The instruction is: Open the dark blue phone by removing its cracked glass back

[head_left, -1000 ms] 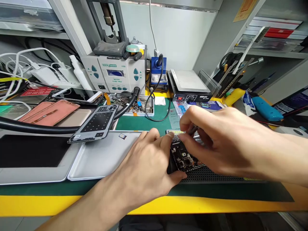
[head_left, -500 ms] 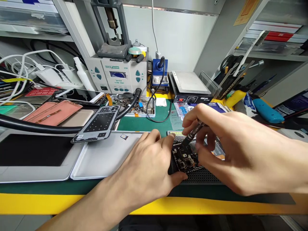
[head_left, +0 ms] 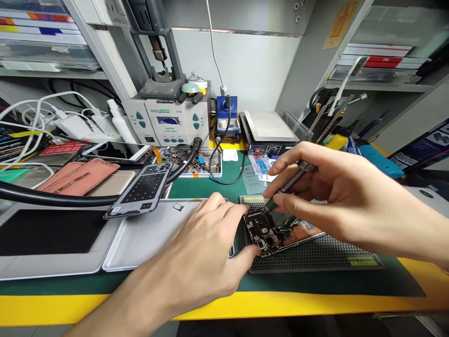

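An opened phone [head_left: 259,229], its black inner parts and an orange section bared, lies on a grey perforated mat [head_left: 315,257]. My left hand [head_left: 206,243] grips the phone's left end, fingers at the far edge and thumb at the near one. In my right hand [head_left: 329,187] is a dark screwdriver [head_left: 290,182], pinched between thumb and fingers and tilted. Its tip meets the phone near the upper left corner; whether it sits in a screw is too small to tell. Left of my left hand, a small SIM tray [head_left: 178,207] rests on a pale laptop-like panel [head_left: 140,243].
A phone back cover [head_left: 140,189] leans over the panel's back edge. Behind stand a hot-air station [head_left: 168,121] with a thick black hose [head_left: 70,199], a tray of small parts [head_left: 217,171], a soldering iron stand [head_left: 228,119] and a flat heating plate [head_left: 270,126]. Tools crowd the right.
My view has shifted slightly, showing more of the mat. The screwdriver leans lower and more of its handle shows, its tip still at the phone's upper left. My left hand keeps its hold.
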The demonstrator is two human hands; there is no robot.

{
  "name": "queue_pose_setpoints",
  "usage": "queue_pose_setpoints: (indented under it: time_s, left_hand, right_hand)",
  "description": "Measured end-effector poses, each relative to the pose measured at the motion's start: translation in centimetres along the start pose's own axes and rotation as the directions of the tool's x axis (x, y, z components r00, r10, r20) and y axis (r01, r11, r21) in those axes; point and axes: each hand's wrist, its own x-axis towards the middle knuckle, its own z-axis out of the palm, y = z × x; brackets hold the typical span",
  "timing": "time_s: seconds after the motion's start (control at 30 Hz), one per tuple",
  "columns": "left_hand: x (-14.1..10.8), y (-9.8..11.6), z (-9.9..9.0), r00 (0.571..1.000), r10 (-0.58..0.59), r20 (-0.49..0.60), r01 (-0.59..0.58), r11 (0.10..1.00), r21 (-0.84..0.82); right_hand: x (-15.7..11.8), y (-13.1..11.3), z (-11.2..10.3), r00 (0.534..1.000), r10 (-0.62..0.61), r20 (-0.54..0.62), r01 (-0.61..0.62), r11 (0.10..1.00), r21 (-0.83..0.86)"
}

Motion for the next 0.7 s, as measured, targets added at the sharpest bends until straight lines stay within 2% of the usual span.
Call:
queue_pose_setpoints:
  time_s: [0.1, 0.2, 0.37, 0.53, 0.7]
  left_hand:
    - [0.6, 0.0, 0.0, 0.998, 0.053, -0.029, -0.051, 0.996, 0.070]
    - [1.7, 0.0, 0.1, 0.994, 0.107, 0.013, -0.108, 0.979, 0.172]
    - [3.5, 0.4, -0.3, 0.977, 0.163, 0.138, -0.198, 0.930, 0.309]
    - [4.5, 1.2, -0.9, 0.961, 0.173, 0.218, -0.248, 0.886, 0.391]
    - [5.5, 2.2, -1.2, 0.933, 0.194, 0.302, -0.327, 0.807, 0.492]
  right_hand:
    - [0.1, 0.3, -0.3, 0.999, 0.027, 0.039, -0.031, 0.994, 0.101]
    - [-0.1, 0.7, -0.9, 1.000, 0.026, 0.000, -0.026, 0.994, 0.105]
    - [-1.2, 2.4, -2.4, 0.990, 0.064, -0.128, -0.048, 0.992, 0.119]
    - [-2.7, 4.3, -3.9, 0.959, 0.132, -0.251, -0.099, 0.985, 0.140]
    - [-3.7, 5.5, -5.0, 0.935, 0.164, -0.314, -0.121, 0.981, 0.151]
